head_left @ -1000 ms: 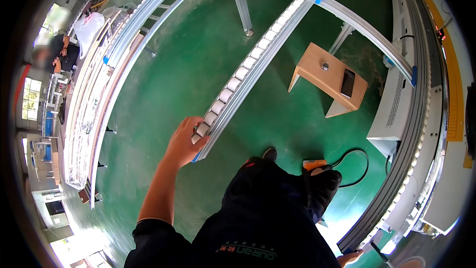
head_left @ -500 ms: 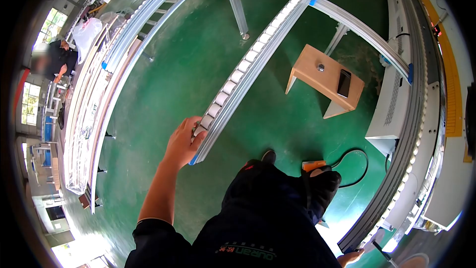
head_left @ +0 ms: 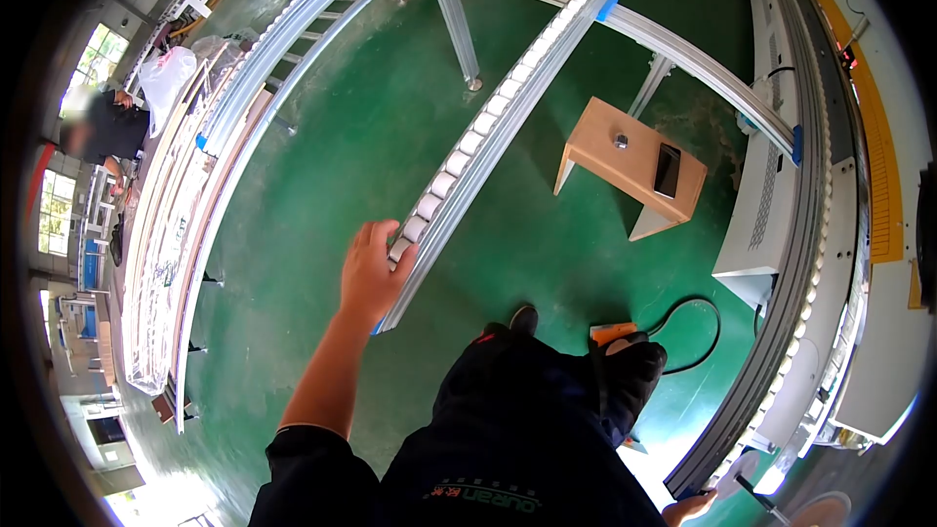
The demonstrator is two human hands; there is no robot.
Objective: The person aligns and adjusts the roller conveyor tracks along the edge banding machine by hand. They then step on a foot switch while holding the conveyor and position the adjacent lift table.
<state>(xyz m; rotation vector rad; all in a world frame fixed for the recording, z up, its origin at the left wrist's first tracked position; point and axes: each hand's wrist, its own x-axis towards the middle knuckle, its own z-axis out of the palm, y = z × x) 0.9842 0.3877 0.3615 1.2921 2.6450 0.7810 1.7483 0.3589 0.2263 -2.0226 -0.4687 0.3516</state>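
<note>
My left hand (head_left: 376, 271) is at the near end of a roller rail (head_left: 469, 144), an aluminium profile lined with white rollers. Its thumb lies over the last rollers, apart from the fingers, which extend along the rail's left side. At the bottom right, my right hand (head_left: 690, 507) touches the near end of a second, curved-looking roller rail (head_left: 793, 340). Most of its fingers are hidden or cut off by the frame edge. Just beyond that hand is a dark rod (head_left: 759, 498) with a pale disc.
A brown stool (head_left: 613, 158) holds a phone (head_left: 667, 170) and a small metal piece (head_left: 621, 141). An orange foot pedal (head_left: 611, 333) with a black cable (head_left: 717, 332) lies by my shoe. Crossbeams (head_left: 698, 51) join the rails. Wrapped profiles (head_left: 161, 263) and another person (head_left: 115, 125) are at left.
My left hand has shifted slightly up along the rail, and its fingers look more raised. The right hand stays at its rail end. The whole view has moved a little.
</note>
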